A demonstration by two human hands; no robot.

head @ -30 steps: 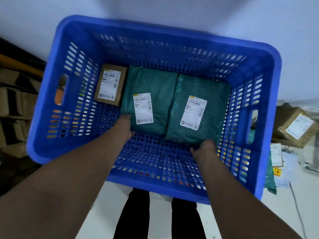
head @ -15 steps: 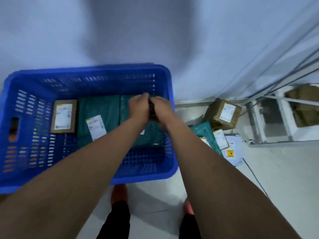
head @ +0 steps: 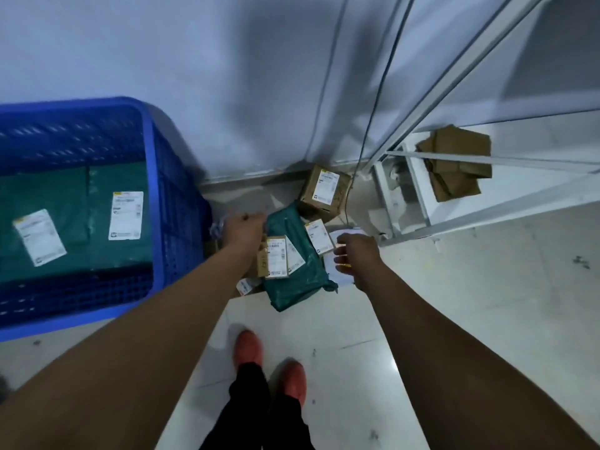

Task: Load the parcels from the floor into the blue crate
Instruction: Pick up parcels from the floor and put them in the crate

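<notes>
Heaped on the floor at centre frame: green poly mailer, small brown box lying on its left part, white mailer tucked under its right edge. Just above, by the wall, a labelled cardboard box.

At the green mailer's upper left corner, left hand, fingers curled down out of sight; cannot tell whether gripping anything. Over the white mailer, right hand, fingers loosely curled, nothing in them.

At left of frame, blue crate, with green crated mailers lying flat inside, labels up.

Lower centre, red shoes. Upper right, flattened cardboard behind a white metal frame.
</notes>
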